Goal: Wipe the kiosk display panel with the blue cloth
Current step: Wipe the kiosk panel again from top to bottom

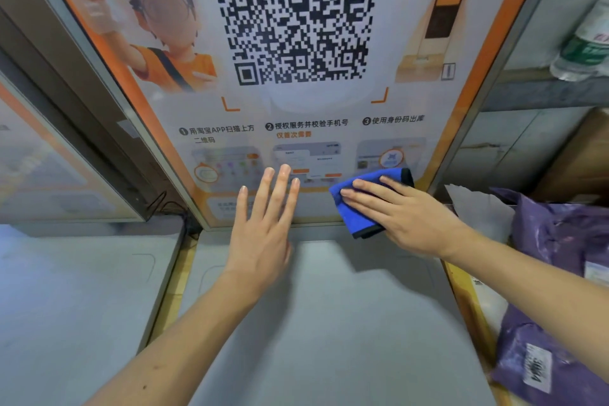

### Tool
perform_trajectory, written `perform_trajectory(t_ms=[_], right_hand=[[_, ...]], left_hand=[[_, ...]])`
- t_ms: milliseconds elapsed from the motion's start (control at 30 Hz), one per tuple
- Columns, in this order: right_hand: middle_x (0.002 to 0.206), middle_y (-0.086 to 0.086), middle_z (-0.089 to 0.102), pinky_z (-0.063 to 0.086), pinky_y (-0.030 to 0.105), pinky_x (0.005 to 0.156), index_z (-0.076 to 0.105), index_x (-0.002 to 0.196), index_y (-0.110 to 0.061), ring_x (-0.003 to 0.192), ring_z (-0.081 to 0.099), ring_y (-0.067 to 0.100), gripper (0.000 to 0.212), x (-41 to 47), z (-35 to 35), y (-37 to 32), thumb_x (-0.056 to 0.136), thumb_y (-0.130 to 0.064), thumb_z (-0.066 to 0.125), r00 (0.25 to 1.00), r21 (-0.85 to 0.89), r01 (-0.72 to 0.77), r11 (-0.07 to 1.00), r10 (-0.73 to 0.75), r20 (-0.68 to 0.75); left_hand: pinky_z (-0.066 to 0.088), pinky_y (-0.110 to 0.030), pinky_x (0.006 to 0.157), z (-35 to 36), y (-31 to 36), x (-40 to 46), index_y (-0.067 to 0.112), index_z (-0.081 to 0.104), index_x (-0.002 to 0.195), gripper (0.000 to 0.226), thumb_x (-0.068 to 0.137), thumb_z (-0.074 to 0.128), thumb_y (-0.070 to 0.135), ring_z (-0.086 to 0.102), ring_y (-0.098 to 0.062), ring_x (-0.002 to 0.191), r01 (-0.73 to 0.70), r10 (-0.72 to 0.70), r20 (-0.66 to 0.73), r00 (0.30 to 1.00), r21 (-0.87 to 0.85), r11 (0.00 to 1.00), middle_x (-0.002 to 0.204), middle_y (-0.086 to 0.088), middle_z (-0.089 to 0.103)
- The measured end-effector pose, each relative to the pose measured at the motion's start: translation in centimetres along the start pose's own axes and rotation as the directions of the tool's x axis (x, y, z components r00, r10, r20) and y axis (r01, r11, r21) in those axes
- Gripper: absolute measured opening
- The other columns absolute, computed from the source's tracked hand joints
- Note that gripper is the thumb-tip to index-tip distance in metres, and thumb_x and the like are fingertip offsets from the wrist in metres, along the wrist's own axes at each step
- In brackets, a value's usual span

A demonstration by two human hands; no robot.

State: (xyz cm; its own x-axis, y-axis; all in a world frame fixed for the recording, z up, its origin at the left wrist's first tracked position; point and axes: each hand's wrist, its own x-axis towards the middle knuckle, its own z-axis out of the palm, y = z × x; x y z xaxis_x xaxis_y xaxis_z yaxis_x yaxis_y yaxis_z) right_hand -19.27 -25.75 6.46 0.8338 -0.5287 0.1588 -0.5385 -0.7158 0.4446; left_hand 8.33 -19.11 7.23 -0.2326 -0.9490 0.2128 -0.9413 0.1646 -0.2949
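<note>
1. R hand (408, 217), fingers flat, presses blue cloth (359, 204) on kiosk display panel (329, 109), bottom-right corner.
2. L hand (263, 224) spread, empty, by bottom edge.
3. Wiping underway; how much is done can't be told.

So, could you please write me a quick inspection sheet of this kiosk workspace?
Surface: grey shelf below the panel, bare where visible.
Job's things: display panel shows a large QR code and three numbered steps; blue cloth lies flat on its lower right corner.
Clutter: purple parcel bags on the right.
Hands: right hand presses the cloth, fingers straight; left hand open, holding nothing.
Cables: dark cable at the panel's lower left.
Surroundings: second panel on the left; plastic bottle upper right.
</note>
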Motion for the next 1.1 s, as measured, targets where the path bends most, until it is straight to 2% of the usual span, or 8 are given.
perform_trajectory(t_ms=[233, 333, 433, 500, 567, 733, 900, 1100], right_hand=[[0.167, 0.003, 0.009, 0.002, 0.046, 0.124, 0.021, 0.158, -0.011, 0.154, 0.008, 0.026, 0.068, -1.4, -0.6, 3.3, 0.093, -0.022, 0.036, 0.965, -0.031, -0.183, 0.983, 0.173, -0.195], [0.165, 0.004, 0.013, 0.006, 0.045, 0.124, 0.022, 0.157, -0.011, 0.153, 0.012, 0.026, 0.067, -2.2, 0.6, 2.8, 0.093, -0.021, 0.036, 0.981, -0.030, -0.118, 0.993, 0.112, -0.156], [0.162, 0.005, 0.023, 0.013, 0.043, 0.121, 0.026, 0.155, -0.011, 0.150, 0.022, 0.026, 0.068, -3.5, 1.7, 2.0, 0.092, -0.015, 0.049, 0.998, -0.013, -0.008, 1.000, 0.008, -0.055], [0.162, 0.005, 0.023, 0.013, 0.042, 0.122, 0.026, 0.155, -0.011, 0.150, 0.020, 0.024, 0.070, -4.0, 1.7, 2.3, 0.091, -0.014, 0.052, 0.998, -0.018, -0.021, 1.000, 0.020, -0.062], [0.164, 0.004, 0.016, 0.008, 0.042, 0.124, 0.021, 0.157, -0.011, 0.152, 0.014, 0.024, 0.069, -4.0, 1.5, 3.3, 0.092, -0.018, 0.042, 0.989, -0.047, -0.070, 0.996, 0.063, -0.135], [0.167, 0.002, 0.005, 0.002, 0.046, 0.124, 0.018, 0.159, -0.012, 0.154, 0.007, 0.026, 0.069, -4.3, 1.7, 4.7, 0.095, -0.025, 0.040, 0.956, -0.034, -0.191, 0.981, 0.178, -0.232], [0.161, 0.005, 0.021, 0.014, 0.045, 0.123, 0.025, 0.156, -0.011, 0.150, 0.019, 0.025, 0.074, -6.4, 2.6, 4.1, 0.090, -0.014, 0.058, 0.998, -0.034, 0.006, 0.999, -0.009, -0.069], [0.165, 0.005, 0.015, 0.003, 0.045, 0.124, 0.018, 0.158, -0.013, 0.154, 0.007, 0.026, 0.069, -6.3, 1.6, 6.4, 0.095, -0.027, 0.040, 0.964, -0.038, -0.171, 0.985, 0.159, -0.214]], left_hand=[[0.023, -0.057, 0.118, 0.0, 1.0, 0.1, 0.011, 0.019, 0.157, 0.102, 0.072, 0.071, 0.025, 0.007, -0.032, 0.153, -0.025, 0.023, -0.059, 0.998, -0.030, 0.999, 0.165, -0.013, 0.000], [0.018, -0.057, 0.119, 0.1, 1.3, 0.3, 0.012, 0.010, 0.158, 0.102, 0.076, 0.069, 0.029, -0.001, -0.031, 0.153, -0.007, 0.007, -0.013, 1.000, -0.010, 1.000, 0.164, -0.013, -0.010], [0.020, -0.058, 0.118, 0.1, 1.7, 0.3, 0.011, 0.016, 0.158, 0.103, 0.073, 0.072, 0.027, 0.003, -0.032, 0.153, 0.011, -0.011, -0.024, 1.000, -0.022, 1.000, 0.164, -0.014, -0.004], [0.024, -0.059, 0.116, 0.1, 2.3, 0.4, 0.012, 0.023, 0.157, 0.102, 0.069, 0.074, 0.022, 0.009, -0.034, 0.152, -0.017, 0.014, -0.077, 0.997, -0.038, 0.999, 0.164, -0.015, 0.003], [0.027, -0.059, 0.116, 0.0, 2.9, 0.5, 0.013, 0.025, 0.156, 0.102, 0.067, 0.073, 0.020, 0.012, -0.034, 0.152, -0.043, 0.037, -0.116, 0.993, -0.047, 0.998, 0.164, -0.014, 0.006], [0.024, -0.059, 0.116, 0.2, 4.3, 1.3, 0.015, 0.021, 0.157, 0.102, 0.069, 0.071, 0.023, 0.006, -0.033, 0.153, -0.017, 0.014, -0.084, 0.996, -0.035, 0.999, 0.165, -0.013, 0.000], [0.021, -0.058, 0.116, 0.4, 6.1, 1.2, 0.015, 0.022, 0.157, 0.106, 0.065, 0.073, 0.025, 0.007, -0.033, 0.153, 0.035, -0.042, -0.090, 0.995, -0.076, 0.996, 0.164, -0.011, -0.005], [0.020, -0.058, 0.117, 0.6, 7.7, 2.0, 0.013, 0.016, 0.158, 0.109, 0.067, 0.072, 0.031, 0.002, -0.034, 0.153, 0.059, -0.066, -0.066, 0.996, -0.107, 0.993, 0.163, -0.011, -0.014]])
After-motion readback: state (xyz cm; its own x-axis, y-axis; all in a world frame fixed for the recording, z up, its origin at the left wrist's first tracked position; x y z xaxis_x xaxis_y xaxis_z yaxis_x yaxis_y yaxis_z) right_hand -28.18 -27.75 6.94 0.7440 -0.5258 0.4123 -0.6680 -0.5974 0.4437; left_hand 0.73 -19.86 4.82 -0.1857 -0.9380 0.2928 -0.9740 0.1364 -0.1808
